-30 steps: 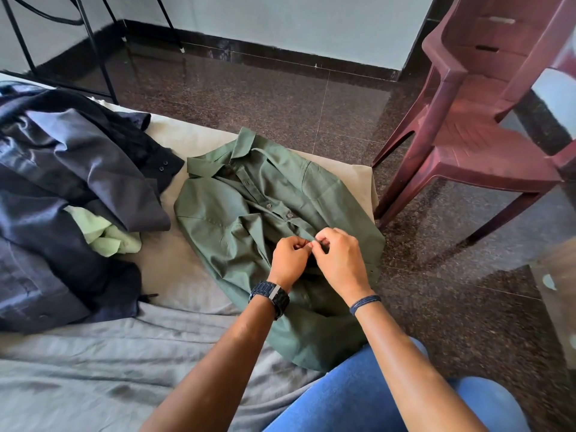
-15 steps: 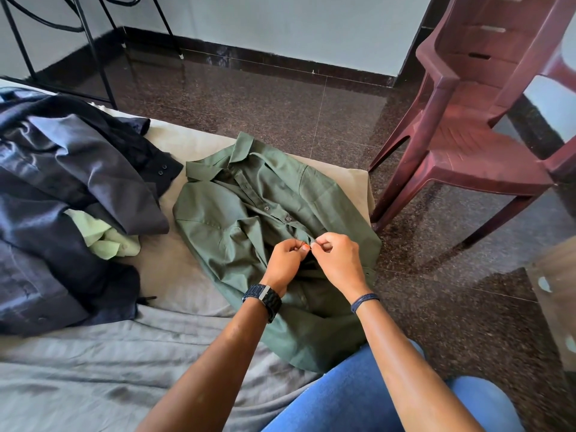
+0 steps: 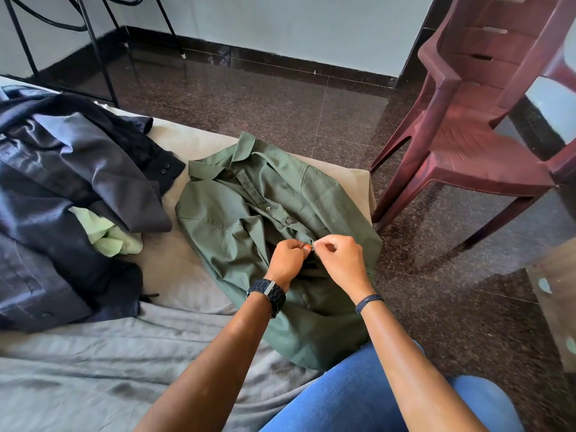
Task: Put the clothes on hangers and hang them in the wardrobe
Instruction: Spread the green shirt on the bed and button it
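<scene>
Both hands meet over the front placket of an olive-green cotton button-up shirt [image 3: 249, 219], which lies spread face-up on the grey-sheeted bed [image 3: 93, 378] directly under and beyond them, collar pointing away from the person. The left hand [image 3: 285, 258] has its fingers curled in, pinching the shirt's edge at the placket; the right hand [image 3: 341, 260] is likewise curled, thumb and forefinger pinching the fabric just beside the left fingertips, so the two hands touch or nearly touch at one button position. Two buttons show fastened on the placket just beyond the hands. A black watch [image 3: 268, 291] sits on the left wrist and a thin dark blue band [image 3: 369, 301] on the right.

To the left of the left hand, well apart, lies a heap of dark navy garments [image 3: 62, 198], with a pale green cloth [image 3: 109, 235] poking from beneath them. Beyond and to the right of the right hand stands a maroon moulded plastic chair [image 3: 467, 145] on the dark speckled stone floor [image 3: 280, 101]. Below the hands, the person's blue-jeaned legs [image 3: 358, 397] fill the near edge.
</scene>
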A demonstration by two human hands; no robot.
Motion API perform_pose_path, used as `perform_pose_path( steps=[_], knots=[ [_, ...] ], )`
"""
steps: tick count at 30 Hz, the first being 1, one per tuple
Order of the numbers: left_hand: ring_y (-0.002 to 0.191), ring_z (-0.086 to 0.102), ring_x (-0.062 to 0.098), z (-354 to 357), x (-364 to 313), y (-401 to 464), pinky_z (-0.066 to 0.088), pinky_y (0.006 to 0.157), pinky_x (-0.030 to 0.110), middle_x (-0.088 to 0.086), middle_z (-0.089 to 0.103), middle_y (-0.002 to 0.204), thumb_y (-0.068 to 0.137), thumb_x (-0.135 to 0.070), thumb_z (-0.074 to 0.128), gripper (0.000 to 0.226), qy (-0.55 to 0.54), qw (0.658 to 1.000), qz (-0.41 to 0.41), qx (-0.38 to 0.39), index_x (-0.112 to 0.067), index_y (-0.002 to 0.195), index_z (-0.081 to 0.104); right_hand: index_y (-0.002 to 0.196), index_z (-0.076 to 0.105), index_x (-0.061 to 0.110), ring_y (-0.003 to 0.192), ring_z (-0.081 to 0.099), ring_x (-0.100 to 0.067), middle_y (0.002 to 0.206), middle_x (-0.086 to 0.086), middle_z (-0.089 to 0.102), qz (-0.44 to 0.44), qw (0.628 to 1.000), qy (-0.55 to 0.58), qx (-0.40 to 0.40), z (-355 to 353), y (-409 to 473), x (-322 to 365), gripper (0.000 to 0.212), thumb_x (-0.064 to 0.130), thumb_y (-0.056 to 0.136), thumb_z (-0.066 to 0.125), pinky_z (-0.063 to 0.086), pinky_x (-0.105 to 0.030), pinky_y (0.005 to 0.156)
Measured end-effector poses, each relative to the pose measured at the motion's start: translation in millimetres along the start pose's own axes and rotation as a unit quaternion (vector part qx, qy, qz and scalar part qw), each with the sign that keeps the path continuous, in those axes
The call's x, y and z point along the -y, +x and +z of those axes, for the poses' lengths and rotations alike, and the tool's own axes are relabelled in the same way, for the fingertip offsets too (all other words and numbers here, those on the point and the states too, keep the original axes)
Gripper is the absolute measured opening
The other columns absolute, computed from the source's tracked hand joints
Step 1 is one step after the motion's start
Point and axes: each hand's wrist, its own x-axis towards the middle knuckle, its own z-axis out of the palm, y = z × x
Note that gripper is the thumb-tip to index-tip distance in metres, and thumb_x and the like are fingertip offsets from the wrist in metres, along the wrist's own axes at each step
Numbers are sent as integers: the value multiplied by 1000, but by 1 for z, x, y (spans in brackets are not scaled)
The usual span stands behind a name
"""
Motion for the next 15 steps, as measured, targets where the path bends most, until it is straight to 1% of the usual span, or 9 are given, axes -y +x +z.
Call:
perform_pose_path(
  steps=[2,4,5,8,10,11,13,14,15],
  knots=[
    [60,36,10,-1,1,1,31,56,21,0,41,62,94,-8,53,25,15,1000,8,-4,-10,69,52,81,73,4,63,57,-12,66,-1,66,30,999,30,15,-2,3,-4,18,12,87,59,36,-11,58],
    [58,35,10,0,1,2,30,55,22,-1,41,61,93,-8,55,26,30,999,21,-2,-12,68,53,84,75,8,61,55,-2,66,7,65,67,994,81,38,-4,6,-7,14,10,85,62,39,-17,63],
    [58,35,10,0,1,2,31,56,23,-1,42,60,92,-7,55,26,40,999,29,1,-13,67,54,83,75,10,62,57,1,67,7,66,78,991,99,48,-4,7,-7,11,8,84,65,42,-19,64],
    [56,36,9,0,2,4,31,54,22,-3,44,58,89,-3,55,30,67,997,43,-2,-16,62,54,77,74,14,64,61,-3,67,4,68,79,991,97,48,-5,9,-7,6,8,79,72,47,-22,65],
    [54,35,9,0,1,2,29,53,22,-3,43,57,89,-2,54,32,63,997,38,-10,-16,60,52,76,73,16,63,60,-4,65,6,67,65,995,72,32,-4,10,-5,5,11,77,74,50,-25,69],
    [55,33,10,0,1,1,28,52,23,-2,41,57,89,-2,52,30,52,998,35,-12,-13,61,51,76,73,15,63,60,-2,65,7,66,55,996,61,25,-3,11,-4,4,11,77,74,50,-24,69],
    [57,33,11,-1,0,-2,27,53,24,1,40,61,91,-6,49,24,4,1000,26,-4,-8,68,53,78,73,14,63,59,3,69,6,67,30,999,35,11,-2,10,-3,4,11,78,74,47,-13,67],
    [58,36,11,-1,-2,-4,30,53,22,2,43,63,93,-10,49,23,-28,999,17,3,-8,71,55,79,73,14,65,59,5,71,5,68,16,1000,24,7,-2,9,-2,4,10,78,73,44,-7,65],
    [59,40,10,-2,-3,-5,32,54,21,2,47,65,93,-16,51,23,-54,998,10,12,-9,72,58,80,74,13,66,59,5,72,4,69,5,1000,18,6,-2,9,-1,4,9,79,73,43,-4,63]
  ],
)
